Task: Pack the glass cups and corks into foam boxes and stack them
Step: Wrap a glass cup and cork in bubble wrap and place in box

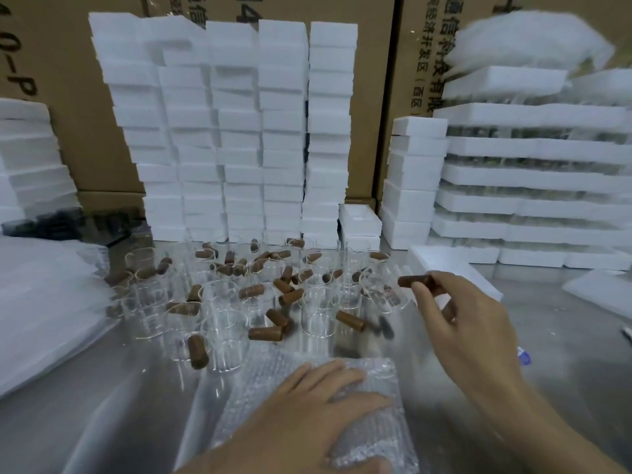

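I can't see what's inside the bubble wrap; my left hand presses flat over it. My right hand hides one end of the cork it pinches. White mass atop the foam trays is smeared, can't ID. Dark smear among the glass cups: same.

Right hand is raised over the steel table, thumb and fingers pinching 1 brown cork held roughly level. Left hand lies flat, fingers extended, on a bubble-wrap bundle at the near edge. Beyond the bundle, clear glass cups stand upright with loose corks lying among them. Behind, tall columns of closed foam boxes stand against cardboard cartons. 1 open foam box sits just right of the columns.
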Tool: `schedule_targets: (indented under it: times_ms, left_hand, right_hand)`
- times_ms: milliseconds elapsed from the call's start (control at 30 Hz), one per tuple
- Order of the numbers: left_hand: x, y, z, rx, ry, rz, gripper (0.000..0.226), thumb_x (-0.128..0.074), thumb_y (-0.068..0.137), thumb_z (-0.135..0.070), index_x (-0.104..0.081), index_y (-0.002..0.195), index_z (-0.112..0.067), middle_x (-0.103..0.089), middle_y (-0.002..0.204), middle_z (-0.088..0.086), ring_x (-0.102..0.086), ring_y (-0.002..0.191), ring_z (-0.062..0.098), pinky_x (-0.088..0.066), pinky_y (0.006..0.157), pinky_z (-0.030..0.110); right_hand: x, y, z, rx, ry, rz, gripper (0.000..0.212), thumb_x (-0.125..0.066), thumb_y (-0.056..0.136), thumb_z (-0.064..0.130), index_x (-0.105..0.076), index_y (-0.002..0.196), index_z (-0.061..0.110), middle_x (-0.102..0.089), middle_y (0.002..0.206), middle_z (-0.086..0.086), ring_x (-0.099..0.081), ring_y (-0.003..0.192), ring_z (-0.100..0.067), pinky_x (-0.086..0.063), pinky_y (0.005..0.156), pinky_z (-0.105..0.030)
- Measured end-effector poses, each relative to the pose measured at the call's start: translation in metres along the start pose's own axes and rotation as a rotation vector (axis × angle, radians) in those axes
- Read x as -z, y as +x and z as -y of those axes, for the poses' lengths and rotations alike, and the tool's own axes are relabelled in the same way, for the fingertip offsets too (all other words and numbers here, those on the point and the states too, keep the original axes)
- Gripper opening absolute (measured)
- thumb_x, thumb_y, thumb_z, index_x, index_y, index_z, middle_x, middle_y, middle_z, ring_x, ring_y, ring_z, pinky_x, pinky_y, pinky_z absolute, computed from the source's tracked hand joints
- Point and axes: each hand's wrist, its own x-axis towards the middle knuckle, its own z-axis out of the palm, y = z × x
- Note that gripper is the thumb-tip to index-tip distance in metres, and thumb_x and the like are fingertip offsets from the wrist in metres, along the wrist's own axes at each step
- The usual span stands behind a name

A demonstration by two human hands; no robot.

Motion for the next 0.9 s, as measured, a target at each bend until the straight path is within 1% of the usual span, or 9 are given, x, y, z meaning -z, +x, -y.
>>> schedule_targets:
  times_ms: [67,133,200,267,333,400,667,733,900]
  left_hand:
    - [0.002,-0.003,-0.002,0.039,-0.266,-0.119,0.059,-0.051,0.088,-0.087,-0.028,0.142,-0.082,-0.013,0.145,-0.066,-0.003,0.138,-0.037,-0.01,0.129,0.036]
    - [0.007,-0.005,-0.006,0.086,-0.524,-0.297,0.058,-0.065,0.082,-0.078,-0.042,0.135,-0.079,-0.041,0.137,-0.058,-0.037,0.128,-0.032,-0.034,0.119,0.033]
    - [0.013,-0.003,-0.01,0.093,-0.694,-0.496,0.054,-0.074,0.085,-0.067,-0.047,0.131,-0.073,-0.063,0.125,-0.039,-0.06,0.112,-0.017,-0.05,0.103,0.029]
    - [0.019,0.0,-0.013,0.081,-0.805,-0.639,0.062,-0.081,0.091,-0.051,-0.045,0.138,-0.067,-0.073,0.112,-0.019,-0.07,0.086,0.002,-0.059,0.082,0.025]
    - [0.022,0.0,-0.014,0.038,-0.885,-0.704,0.076,-0.085,0.087,-0.044,-0.039,0.145,-0.065,-0.075,0.105,-0.008,-0.064,0.069,0.013,-0.06,0.074,0.027]
    - [0.024,-0.001,-0.017,-0.019,-0.941,-0.741,0.084,-0.088,0.086,-0.046,-0.035,0.148,-0.067,-0.075,0.102,-0.004,-0.06,0.064,0.012,-0.059,0.071,0.028]
    - [0.025,-0.004,-0.017,-0.092,-0.864,-0.827,0.092,-0.08,0.087,-0.029,-0.031,0.15,-0.075,-0.075,0.119,-0.006,-0.068,0.071,0.017,-0.06,0.079,0.054]
    - [0.023,-0.006,-0.014,-0.095,-0.824,-0.817,0.095,-0.08,0.088,-0.028,-0.027,0.151,-0.076,-0.072,0.127,-0.01,-0.07,0.073,0.016,-0.061,0.079,0.049]
    - [0.023,-0.014,-0.014,-0.131,-0.744,-0.848,0.104,-0.081,0.088,-0.021,-0.021,0.153,-0.076,-0.068,0.13,-0.025,-0.079,0.093,0.02,-0.056,0.083,0.017]
  right_hand:
    - [0.005,0.0,0.006,0.034,0.096,-0.031,0.022,-0.057,0.102,0.052,-0.074,0.11,0.04,-0.066,0.086,0.025,-0.061,0.068,-0.011,-0.039,0.057,-0.022]
    - [0.01,-0.001,0.017,0.079,0.205,-0.062,0.013,-0.06,0.105,0.047,-0.072,0.109,0.049,-0.064,0.081,0.027,-0.06,0.062,-0.013,-0.037,0.054,-0.013]
    - [0.015,-0.002,0.03,0.141,0.273,-0.089,0.021,-0.062,0.102,0.04,-0.066,0.108,0.059,-0.064,0.08,0.028,-0.061,0.062,-0.016,-0.038,0.054,-0.013]
    - [0.019,-0.006,0.037,0.195,0.306,-0.108,0.019,-0.061,0.103,0.038,-0.067,0.113,0.053,-0.067,0.088,0.027,-0.063,0.062,-0.019,-0.046,0.055,-0.024]
    - [0.021,-0.01,0.042,0.253,0.343,-0.12,0.016,-0.059,0.105,0.041,-0.068,0.116,0.048,-0.069,0.1,0.023,-0.062,0.062,-0.02,-0.049,0.058,-0.033]
    - [0.02,-0.014,0.045,0.306,0.371,-0.114,0.017,-0.056,0.107,0.043,-0.067,0.12,0.044,-0.069,0.106,0.019,-0.061,0.061,-0.02,-0.049,0.06,-0.035]
    - [0.017,-0.02,0.05,0.333,0.419,-0.01,0.022,-0.055,0.106,0.036,-0.06,0.124,0.048,-0.068,0.106,0.022,-0.064,0.065,-0.017,-0.052,0.058,-0.035]
    - [0.018,-0.019,0.05,0.329,0.382,0.005,0.019,-0.055,0.105,0.037,-0.06,0.122,0.045,-0.068,0.104,0.02,-0.065,0.067,-0.018,-0.051,0.056,-0.036]
    - [0.02,-0.016,0.049,0.307,0.351,0.0,0.019,-0.058,0.104,0.035,-0.061,0.123,0.04,-0.07,0.106,0.018,-0.066,0.069,-0.017,-0.049,0.056,-0.028]
